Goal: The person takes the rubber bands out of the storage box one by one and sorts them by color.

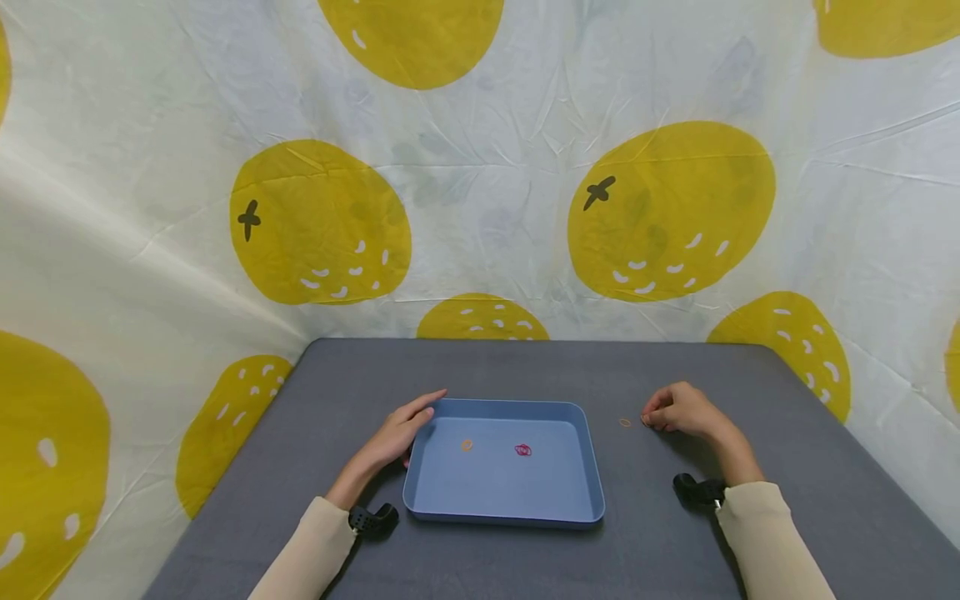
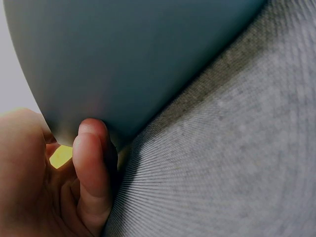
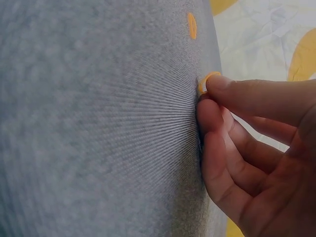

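A blue rectangular tray [image 1: 504, 487] lies on the table in the head view. My left hand [image 1: 401, 435] holds its back left corner; in the left wrist view, curled fingers [image 2: 91, 163] touch the outer wall. Inside the tray are an orange rubber band [image 1: 467, 446] and a tangle of red rubber band [image 1: 522, 451], whose number I cannot tell. To the right of the tray, my right hand [image 1: 684, 410] pinches an orange rubber band [image 3: 213, 73] between thumb and fingertips, low at the table surface. Another orange rubber band [image 1: 625, 422] lies between that hand and the tray.
The grey cloth-covered table [image 1: 525, 562] stretches around the tray. Behind it hangs a white curtain [image 1: 487, 225] printed with large yellow fruit, close to the table's back edge. Both wrists wear black straps with devices [image 1: 697, 490].
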Demonstrator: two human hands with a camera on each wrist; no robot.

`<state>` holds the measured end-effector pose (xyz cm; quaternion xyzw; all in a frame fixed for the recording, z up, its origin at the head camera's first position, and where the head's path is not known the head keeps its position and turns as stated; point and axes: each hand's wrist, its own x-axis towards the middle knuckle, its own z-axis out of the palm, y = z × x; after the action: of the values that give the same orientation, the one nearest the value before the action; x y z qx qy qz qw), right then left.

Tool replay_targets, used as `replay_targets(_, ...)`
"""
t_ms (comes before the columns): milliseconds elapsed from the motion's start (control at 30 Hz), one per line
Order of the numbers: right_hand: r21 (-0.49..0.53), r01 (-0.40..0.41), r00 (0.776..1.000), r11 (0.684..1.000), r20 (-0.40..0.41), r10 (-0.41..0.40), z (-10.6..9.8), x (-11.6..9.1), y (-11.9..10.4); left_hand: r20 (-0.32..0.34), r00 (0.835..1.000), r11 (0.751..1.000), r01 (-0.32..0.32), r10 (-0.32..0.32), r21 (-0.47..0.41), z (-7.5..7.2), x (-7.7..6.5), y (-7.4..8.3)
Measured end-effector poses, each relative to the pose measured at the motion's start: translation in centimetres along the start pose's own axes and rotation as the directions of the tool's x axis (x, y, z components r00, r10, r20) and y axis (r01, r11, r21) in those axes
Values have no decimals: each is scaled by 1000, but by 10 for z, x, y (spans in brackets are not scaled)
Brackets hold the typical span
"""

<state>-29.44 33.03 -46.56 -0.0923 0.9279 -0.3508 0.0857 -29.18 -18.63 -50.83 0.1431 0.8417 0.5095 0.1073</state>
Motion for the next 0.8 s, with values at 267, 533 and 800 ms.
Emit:
replay_targets(267,-7,-13,1000,1000,2,13,-1,-1,-2,7,1000,1000,-15,15,-9,0,1,-2)
replay_targets(533,-18,-23,1000,1000,14,24,-3,0,-2,2,1000,1000,-5,5,-9,0,2,-1)
replay_targets(800,-24,-24,999,999,25,24,-3,1,0,3,1000,1000,-6,6,-11,0,1,-2)
